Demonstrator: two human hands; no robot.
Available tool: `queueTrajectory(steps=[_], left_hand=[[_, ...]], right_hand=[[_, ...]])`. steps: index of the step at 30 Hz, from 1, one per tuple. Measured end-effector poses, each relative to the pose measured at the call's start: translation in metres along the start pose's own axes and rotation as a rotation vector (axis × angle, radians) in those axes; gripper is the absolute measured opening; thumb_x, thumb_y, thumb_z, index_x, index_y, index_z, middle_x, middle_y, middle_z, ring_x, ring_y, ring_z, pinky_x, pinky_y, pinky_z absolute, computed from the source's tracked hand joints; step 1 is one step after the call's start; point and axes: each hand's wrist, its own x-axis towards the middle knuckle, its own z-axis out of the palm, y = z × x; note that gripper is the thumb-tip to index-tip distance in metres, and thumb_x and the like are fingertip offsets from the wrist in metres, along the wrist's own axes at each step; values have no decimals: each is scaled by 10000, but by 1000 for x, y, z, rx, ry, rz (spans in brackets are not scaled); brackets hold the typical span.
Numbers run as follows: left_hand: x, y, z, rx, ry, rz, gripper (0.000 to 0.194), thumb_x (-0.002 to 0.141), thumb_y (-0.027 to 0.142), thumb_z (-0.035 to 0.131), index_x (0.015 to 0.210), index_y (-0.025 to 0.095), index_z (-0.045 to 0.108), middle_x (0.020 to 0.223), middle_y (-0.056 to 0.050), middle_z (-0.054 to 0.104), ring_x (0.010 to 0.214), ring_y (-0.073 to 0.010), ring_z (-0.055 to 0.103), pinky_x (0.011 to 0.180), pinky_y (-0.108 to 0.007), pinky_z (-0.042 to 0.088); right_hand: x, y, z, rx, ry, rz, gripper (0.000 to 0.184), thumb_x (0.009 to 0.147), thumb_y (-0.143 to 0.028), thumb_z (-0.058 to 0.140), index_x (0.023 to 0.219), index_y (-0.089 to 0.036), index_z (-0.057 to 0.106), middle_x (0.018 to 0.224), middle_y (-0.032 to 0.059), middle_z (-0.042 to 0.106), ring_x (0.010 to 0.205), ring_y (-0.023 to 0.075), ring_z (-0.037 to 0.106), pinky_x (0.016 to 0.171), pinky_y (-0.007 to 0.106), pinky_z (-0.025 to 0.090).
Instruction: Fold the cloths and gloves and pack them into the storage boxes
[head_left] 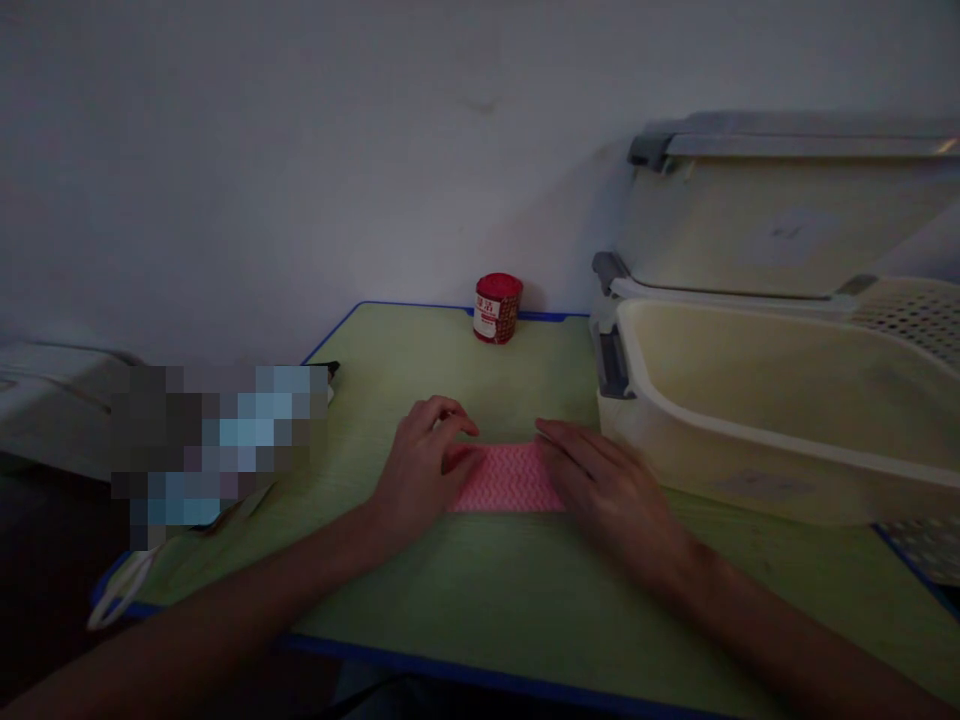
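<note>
A pink cloth (pixel 514 478) with a wavy zigzag pattern lies as a flat folded strip on the green table. At its left end is my left hand (pixel 424 455), fingers curved and raised apart from the thumb, which rests on the cloth. My right hand (pixel 615 490) lies over the right end with its fingers stretched out and side by side, a little blurred. Both ends of the strip are partly hidden under my hands. Beyond them, near the table's back edge, stands a red roll (pixel 498 308) with a white printed label.
A large cream storage bin (pixel 675 450) with grey latches stands at the right, its lid (pixel 750 220) raised behind it. On the left, a pixelated object (pixel 247 430) lies at the edge of the green table (pixel 390 600). A pale wall rises behind.
</note>
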Motion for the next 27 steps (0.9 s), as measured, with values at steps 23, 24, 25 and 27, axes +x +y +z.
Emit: queueTrajectory(steps=[23,24,25,27], left_hand=[[-25,19,11,355,-227,462,426,920,257,367,1278,35,426,1333,-189,484,1256,-259,436,1023,-413,397],[-25,18,12,351,-261,440,458,918,284,374,1301,34,399,1357,-190,456,1277,-266,408,1033,-420,384],[-25,17,12,348,-289,422,486,916,303,379,1321,35,374,1379,-189,428,1297,-270,378,1045,-425,366],[-25,16,12,350,-339,388,531,911,336,385,1350,40,335,1414,-181,379,1327,-279,322,1069,-435,326]], right_hand=[[6,-4,7,-100,-95,-42,337,845,-28,386,1081,-16,626,1171,190,614,1099,259,581,947,395,483],[6,-5,8,-89,-84,-48,346,847,-34,375,1087,-11,622,1172,191,613,1102,259,578,956,401,474],[6,-6,8,-75,-80,-55,353,850,-45,366,1096,-6,617,1177,193,610,1111,260,572,967,408,463],[5,-8,9,-44,-93,-58,366,868,-92,354,1119,2,603,1198,201,593,1136,266,552,987,424,440]])
